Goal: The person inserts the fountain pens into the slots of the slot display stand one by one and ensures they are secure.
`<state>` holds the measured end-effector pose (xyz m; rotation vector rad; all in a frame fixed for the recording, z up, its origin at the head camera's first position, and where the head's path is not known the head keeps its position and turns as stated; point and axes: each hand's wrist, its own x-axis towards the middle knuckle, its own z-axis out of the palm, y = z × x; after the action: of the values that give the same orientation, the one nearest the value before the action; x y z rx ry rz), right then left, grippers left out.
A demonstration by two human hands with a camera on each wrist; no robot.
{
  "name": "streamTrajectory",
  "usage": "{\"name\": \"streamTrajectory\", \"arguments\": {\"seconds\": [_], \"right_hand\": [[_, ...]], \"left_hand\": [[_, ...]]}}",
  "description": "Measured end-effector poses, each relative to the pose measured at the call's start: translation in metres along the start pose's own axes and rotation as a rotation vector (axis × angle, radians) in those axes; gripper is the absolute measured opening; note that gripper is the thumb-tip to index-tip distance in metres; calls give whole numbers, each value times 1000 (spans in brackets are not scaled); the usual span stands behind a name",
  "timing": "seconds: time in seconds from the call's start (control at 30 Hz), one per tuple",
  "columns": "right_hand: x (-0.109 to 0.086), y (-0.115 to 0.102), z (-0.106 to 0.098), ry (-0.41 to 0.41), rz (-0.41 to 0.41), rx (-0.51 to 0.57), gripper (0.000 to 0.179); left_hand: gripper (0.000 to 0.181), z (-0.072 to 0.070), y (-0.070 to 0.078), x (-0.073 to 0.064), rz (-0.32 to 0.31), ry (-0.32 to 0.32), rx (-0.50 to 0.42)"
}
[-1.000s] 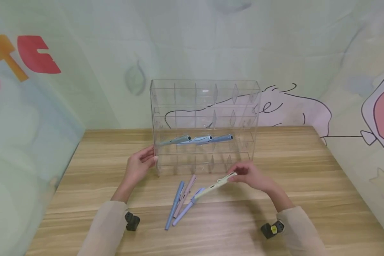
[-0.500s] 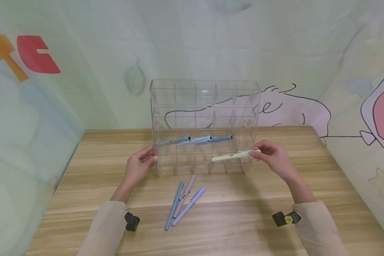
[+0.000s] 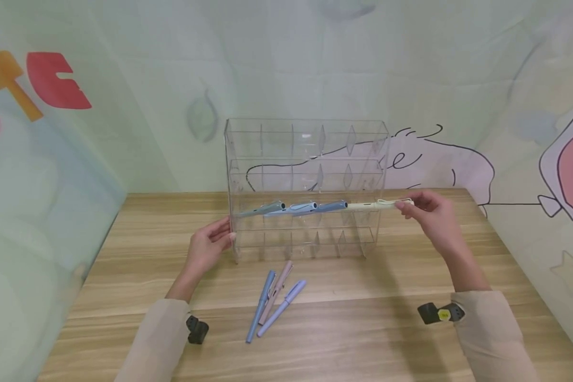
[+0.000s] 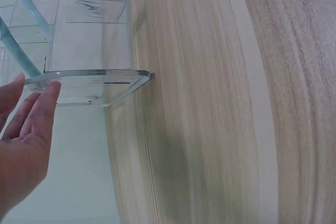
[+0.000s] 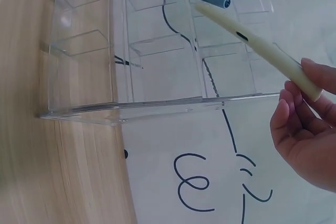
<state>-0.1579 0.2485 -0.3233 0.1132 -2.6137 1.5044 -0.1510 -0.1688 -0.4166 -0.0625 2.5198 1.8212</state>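
Pale yellow from end to end, a clipped pen (image 3: pixel 369 206) lies at the right end of the clear acrylic rack (image 3: pixel 303 245), level with its third tier from the top. Its long axis runs nearly level, left to right in the head view; the barrel end points left into the rack, the clipped cap end right. The right hand (image 3: pixel 436 220) pinches that cap end between thumb and fingers, so nearly all the pen extends leftward from the fingertips. Whether it touches the rack, I cannot tell.

Just beyond the barrel end is a slate-blue pen (image 3: pixel 331 206), then a light-blue pen (image 3: pixel 300 208) and a grey-green pen (image 3: pixel 267 208), all in that tier, cap ends rightward. At the rack's left side, the left hand (image 3: pixel 205 246) touches the panel with fingers fairly straight.

In front, a blue pen (image 3: pixel 260 307), a mauve pen (image 3: pixel 275 293) and a lavender pen (image 3: pixel 281 309) lie slanted on the wood-grain tabletop (image 3: pixel 348 339).
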Motion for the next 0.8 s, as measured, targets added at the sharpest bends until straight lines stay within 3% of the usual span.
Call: {"name": "streamTrajectory", "arguments": {"seconds": [0.17,0.57,0.8], "right_hand": [[4,-3,4,54,15,-30,35],[18,6,35,-4,0,-97,31],[25,11,50,-22,-30,-75,24]], "left_hand": [[45,0,0,1,-5,0,-2],[45,-1,0,2,-6,-6,-10],[45,0,0,2,-9,-8,-22]]}}
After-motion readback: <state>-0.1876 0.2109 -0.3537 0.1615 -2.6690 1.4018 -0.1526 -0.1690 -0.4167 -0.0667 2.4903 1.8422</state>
